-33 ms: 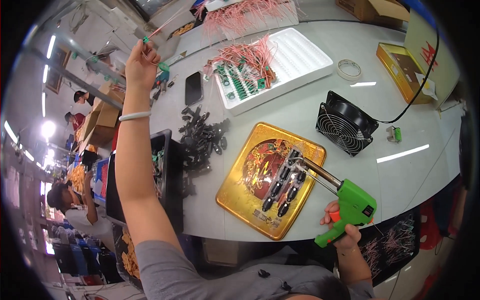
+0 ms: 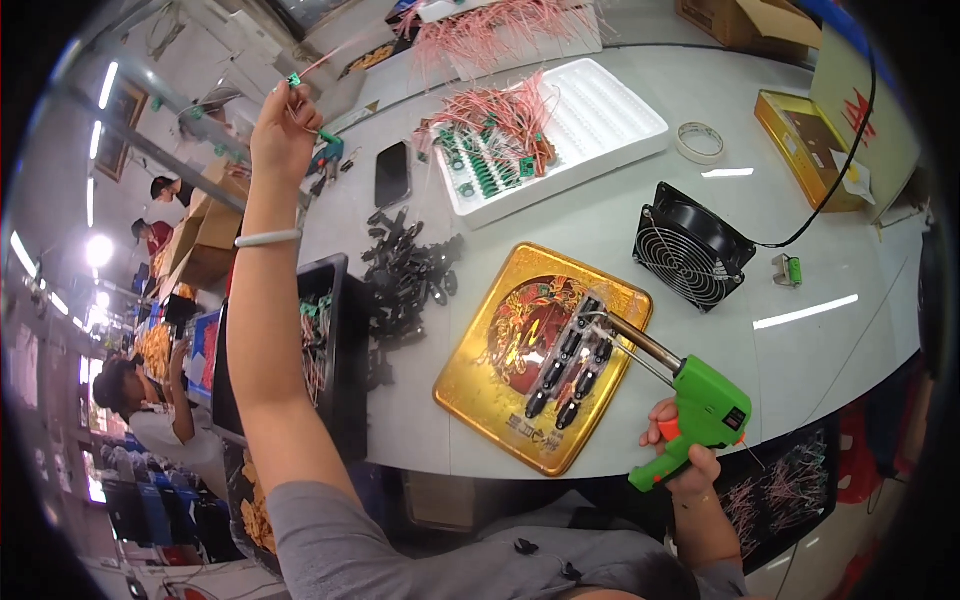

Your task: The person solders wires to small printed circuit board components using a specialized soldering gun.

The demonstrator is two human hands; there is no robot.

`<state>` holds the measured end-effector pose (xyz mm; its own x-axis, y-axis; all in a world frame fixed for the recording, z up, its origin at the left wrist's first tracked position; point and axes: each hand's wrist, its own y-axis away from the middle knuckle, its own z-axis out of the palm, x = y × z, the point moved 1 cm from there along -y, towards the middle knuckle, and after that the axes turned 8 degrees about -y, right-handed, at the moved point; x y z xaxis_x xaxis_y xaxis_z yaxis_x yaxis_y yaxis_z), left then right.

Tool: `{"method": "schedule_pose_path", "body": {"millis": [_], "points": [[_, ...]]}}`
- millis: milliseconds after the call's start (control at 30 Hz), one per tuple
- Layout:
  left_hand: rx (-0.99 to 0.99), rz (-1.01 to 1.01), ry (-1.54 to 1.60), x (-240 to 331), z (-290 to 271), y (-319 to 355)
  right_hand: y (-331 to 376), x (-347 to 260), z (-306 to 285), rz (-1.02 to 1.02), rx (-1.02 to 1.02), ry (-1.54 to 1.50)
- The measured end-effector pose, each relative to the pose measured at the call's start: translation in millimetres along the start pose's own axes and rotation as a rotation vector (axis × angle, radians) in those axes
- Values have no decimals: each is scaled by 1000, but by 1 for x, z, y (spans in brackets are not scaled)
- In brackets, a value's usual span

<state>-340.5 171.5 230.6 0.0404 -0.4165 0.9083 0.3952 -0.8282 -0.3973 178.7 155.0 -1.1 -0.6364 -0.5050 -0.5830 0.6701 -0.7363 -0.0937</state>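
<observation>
Raised at the upper left, my left hand pinches a small green circuit board with thin pink wires. A second small green piece shows beside that hand; whether it hangs from it I cannot tell. My right hand grips a green soldering gun with an orange trigger. The gun's metal barrel reaches to the upper end of a clear holder carrying two rows of small black plastic parts. This holder lies on a gold tin lid with a red round print.
Loose black parts are heaped left of the lid, beside a black bin. Behind stand a phone, a white foam tray of wired boards and a tape roll. A black fan with a cord stands right. Co-workers sit far left.
The view has shifted slightly. The boards by my left hand have turned a little; my right hand and the soldering gun hold their place.
</observation>
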Motion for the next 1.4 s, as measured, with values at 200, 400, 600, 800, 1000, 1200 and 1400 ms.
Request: {"method": "schedule_pose_path", "body": {"millis": [200, 400, 600, 800, 1000, 1200, 1400], "points": [[69, -57, -323, 48, 53, 138, 9, 7, -1, -28, -11, 50], [-15, -175, -236, 28, 149, 282, 14, 6, -10, -68, -48, 62], [-23, -481, 239, -26, 198, 372, 29, -5, 40, -9, -202, 70], [45, -525, 295, -63, 227, 391, 44, 1, 64, 85, -169, 381], [63, -481, 326, -62, 234, 390, 54, 4, 71, 74, -220, 648], [17, -489, 416, -65, 228, 392, 63, 6, 71, 11, -277, 926], [48, -458, 111, -61, 228, 388, 64, -6, 75, 38, -262, 525]]}}
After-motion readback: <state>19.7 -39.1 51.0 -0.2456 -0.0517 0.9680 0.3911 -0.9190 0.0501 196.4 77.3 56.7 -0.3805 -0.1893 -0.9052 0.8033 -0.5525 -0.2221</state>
